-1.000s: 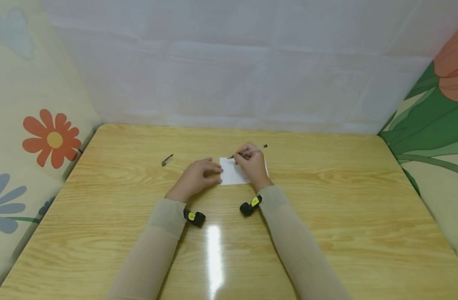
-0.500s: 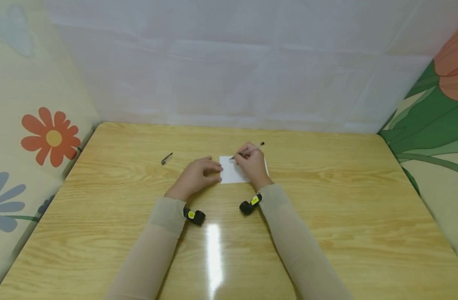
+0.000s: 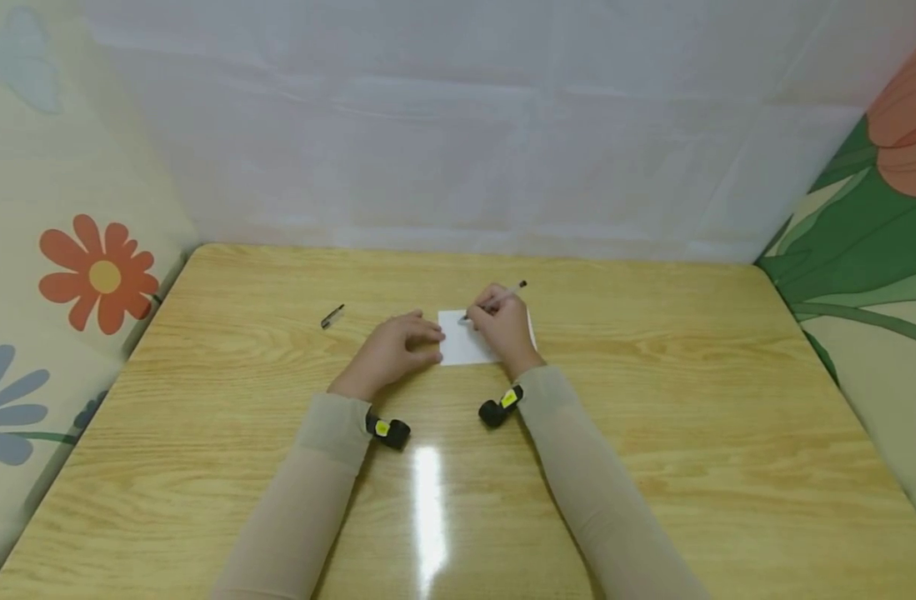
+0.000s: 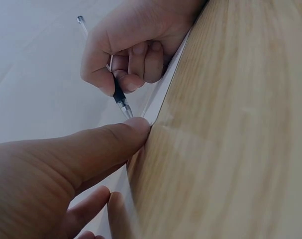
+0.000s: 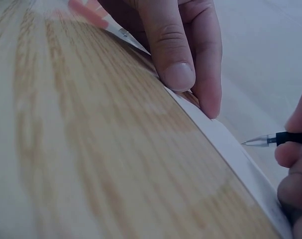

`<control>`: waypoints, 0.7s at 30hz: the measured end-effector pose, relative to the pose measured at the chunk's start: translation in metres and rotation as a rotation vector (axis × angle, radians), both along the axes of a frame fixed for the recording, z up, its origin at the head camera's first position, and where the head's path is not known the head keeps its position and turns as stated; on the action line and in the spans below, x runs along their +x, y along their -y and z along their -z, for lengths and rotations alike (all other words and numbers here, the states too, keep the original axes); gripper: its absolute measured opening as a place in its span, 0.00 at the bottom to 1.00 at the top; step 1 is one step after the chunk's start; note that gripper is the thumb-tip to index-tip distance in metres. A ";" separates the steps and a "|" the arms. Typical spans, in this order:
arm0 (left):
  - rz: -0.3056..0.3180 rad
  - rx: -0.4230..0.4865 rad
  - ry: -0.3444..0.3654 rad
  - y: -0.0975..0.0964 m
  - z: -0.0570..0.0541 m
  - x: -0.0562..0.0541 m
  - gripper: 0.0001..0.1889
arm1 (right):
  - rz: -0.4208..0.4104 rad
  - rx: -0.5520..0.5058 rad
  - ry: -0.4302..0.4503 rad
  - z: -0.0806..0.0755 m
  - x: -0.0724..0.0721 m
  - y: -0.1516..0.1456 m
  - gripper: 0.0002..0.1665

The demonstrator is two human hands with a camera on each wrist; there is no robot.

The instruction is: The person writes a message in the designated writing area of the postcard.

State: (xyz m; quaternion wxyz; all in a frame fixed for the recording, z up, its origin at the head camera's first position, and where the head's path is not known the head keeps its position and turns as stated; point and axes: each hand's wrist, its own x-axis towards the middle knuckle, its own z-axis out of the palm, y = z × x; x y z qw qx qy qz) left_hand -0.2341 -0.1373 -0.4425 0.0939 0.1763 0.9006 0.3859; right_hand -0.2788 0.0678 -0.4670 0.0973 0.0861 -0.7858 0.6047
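Note:
A white sheet of paper [image 3: 461, 348] lies on the wooden table. My right hand [image 3: 506, 327] rests over its right part and pinches a gel pen [image 3: 512, 293] with a clear barrel, slanted with its tip down at the paper. In the left wrist view, the pen's black grip [image 4: 119, 92] sits between thumb and fingers, the other fingers curled beneath. My left hand [image 3: 392, 350] lies at the paper's left edge, thumb and fingertips touching it, fingers relaxed. Seen from the right wrist, the pen tip [image 5: 255, 141] points toward the left hand's fingertips.
A pen cap [image 3: 333, 317] with a dark clip lies on the table [image 3: 690, 400], left of the paper. A white cloth [image 3: 458, 150] hangs behind the table. Flower-patterned panels [image 3: 90, 375] flank it on both sides. Each wrist wears a small black camera [image 3: 495, 408].
The pen tip has shifted slightly right across the paper, and the pen's upper end has swung a little left. My left hand stays at the paper's edge.

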 end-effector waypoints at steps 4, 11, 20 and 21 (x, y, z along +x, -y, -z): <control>0.003 -0.001 -0.003 0.000 0.001 0.000 0.18 | 0.001 -0.007 -0.003 0.000 0.000 0.000 0.04; 0.014 0.002 -0.019 0.000 0.001 -0.001 0.18 | 0.001 -0.005 0.003 -0.001 0.000 0.000 0.04; -0.005 0.011 0.015 0.000 -0.001 0.000 0.17 | -0.003 0.018 0.002 0.000 0.000 0.000 0.04; -0.005 0.013 0.016 0.000 -0.001 0.001 0.17 | -0.003 0.019 0.002 0.000 0.000 0.000 0.04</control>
